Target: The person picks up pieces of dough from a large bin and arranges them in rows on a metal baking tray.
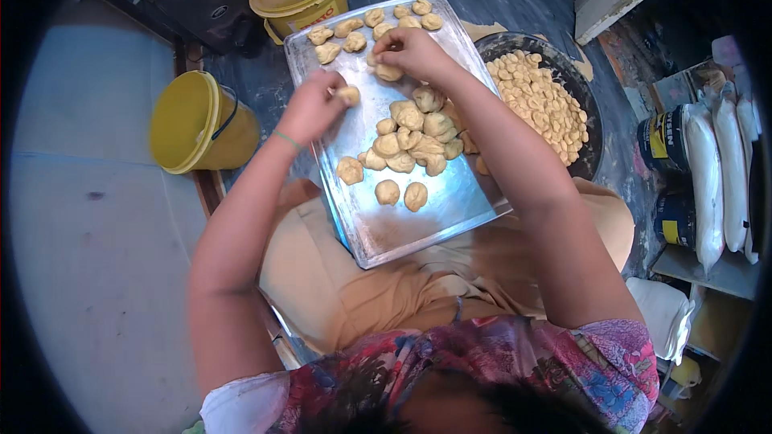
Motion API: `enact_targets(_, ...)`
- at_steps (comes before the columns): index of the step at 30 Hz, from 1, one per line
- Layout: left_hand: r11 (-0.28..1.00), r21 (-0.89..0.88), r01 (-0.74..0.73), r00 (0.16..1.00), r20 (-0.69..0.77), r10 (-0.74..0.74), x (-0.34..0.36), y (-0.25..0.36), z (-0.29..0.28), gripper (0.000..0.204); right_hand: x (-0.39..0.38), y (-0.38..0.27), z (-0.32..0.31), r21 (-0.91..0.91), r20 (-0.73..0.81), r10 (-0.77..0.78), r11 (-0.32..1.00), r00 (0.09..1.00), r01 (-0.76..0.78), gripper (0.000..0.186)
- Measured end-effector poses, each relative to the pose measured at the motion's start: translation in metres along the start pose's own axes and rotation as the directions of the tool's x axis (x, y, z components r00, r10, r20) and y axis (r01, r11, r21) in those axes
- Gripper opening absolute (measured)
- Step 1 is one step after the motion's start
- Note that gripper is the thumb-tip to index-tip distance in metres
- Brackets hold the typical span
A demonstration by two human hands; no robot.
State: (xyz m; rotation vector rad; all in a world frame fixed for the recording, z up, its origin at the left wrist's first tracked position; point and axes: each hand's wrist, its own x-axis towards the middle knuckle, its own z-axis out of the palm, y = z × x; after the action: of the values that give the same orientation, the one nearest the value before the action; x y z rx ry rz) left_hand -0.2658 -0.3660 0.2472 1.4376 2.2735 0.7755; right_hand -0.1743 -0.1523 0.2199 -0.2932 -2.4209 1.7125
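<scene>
A metal baking tray rests tilted across my lap. Pieces of yellowish dough lie on it: a loose group along the far end, and a heaped pile of dough at the middle. Over the tray's left side, my left hand pinches a small dough piece; the hand is slightly blurred. My right hand is near the far group, its fingertips closed on a dough piece. Just below those fingers another dough piece shows, and whether it touches them I cannot tell.
Right of the tray stands a round black pan full of small dough pieces. Two yellow buckets stand at the left and far left. Along the right edge are shelves with long white plastic packs and dark containers.
</scene>
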Motion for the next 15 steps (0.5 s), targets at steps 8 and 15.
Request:
enact_targets(8,0.984,0.142,-0.108,0.959,-0.247,0.141,0.008,-0.024,-0.002,0.027,0.013,-0.011,0.032,-0.383,-0.061,-0.233,0.903,0.971,0.193,0.028)
enact_targets(15,0.846,0.510,-0.153,0.894,-0.293,0.339,0.018,-0.026,0.008,0.029,0.004,-0.012,0.015,-0.333,-0.018,-0.043,0.942,0.999,0.034,0.024)
